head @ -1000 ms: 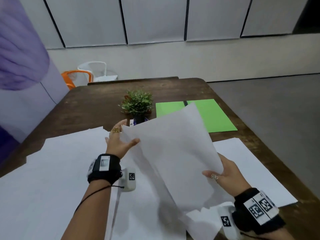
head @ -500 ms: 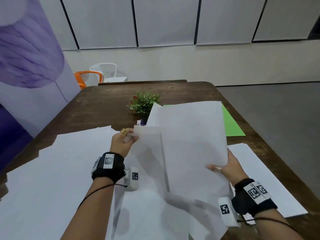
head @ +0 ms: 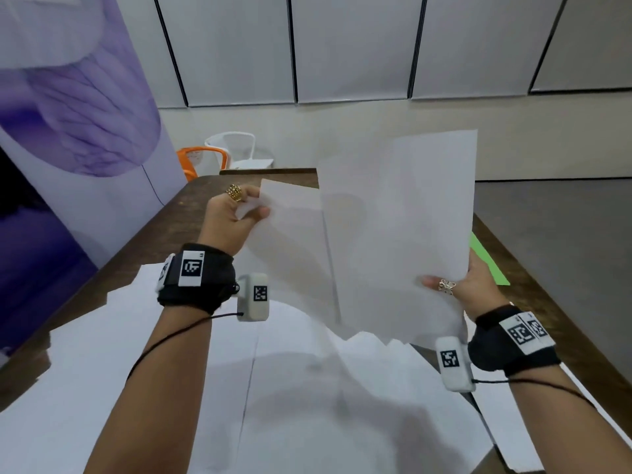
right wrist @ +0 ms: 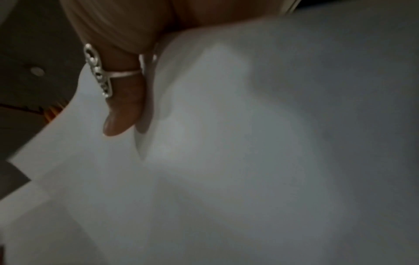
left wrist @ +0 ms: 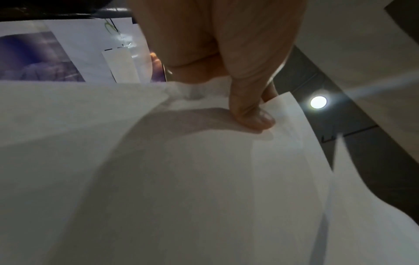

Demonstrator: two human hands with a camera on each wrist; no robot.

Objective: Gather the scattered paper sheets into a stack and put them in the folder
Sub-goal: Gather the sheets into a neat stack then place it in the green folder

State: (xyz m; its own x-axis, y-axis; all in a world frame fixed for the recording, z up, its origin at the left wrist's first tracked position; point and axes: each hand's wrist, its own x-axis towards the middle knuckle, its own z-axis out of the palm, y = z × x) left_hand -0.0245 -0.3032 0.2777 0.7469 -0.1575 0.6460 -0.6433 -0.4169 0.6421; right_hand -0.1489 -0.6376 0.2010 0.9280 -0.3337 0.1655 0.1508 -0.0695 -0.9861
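We see both hands holding white sheets up above the table [head: 205,196]; the left hand [head: 231,217] pinches the top corner of one sheet [head: 290,241] between thumb and fingers, and the left wrist view shows the thumb [left wrist: 251,114] pressed flat on the paper near its edge; the right hand [head: 468,285] grips the lower right edge of a taller sheet [head: 403,227], its ringed thumb [right wrist: 123,107] laid on the front, fingers hidden behind; the right wrist view is blurred, so whether it holds one sheet or several we cannot tell; the two lifted sheets overlap in the middle, the taller one standing in front; more sheets [head: 102,354] lie spread over the near table beneath the arms; only a sliver of the green folder [head: 485,261] shows, flat on the table just beyond the right hand, mostly hidden by the raised paper.
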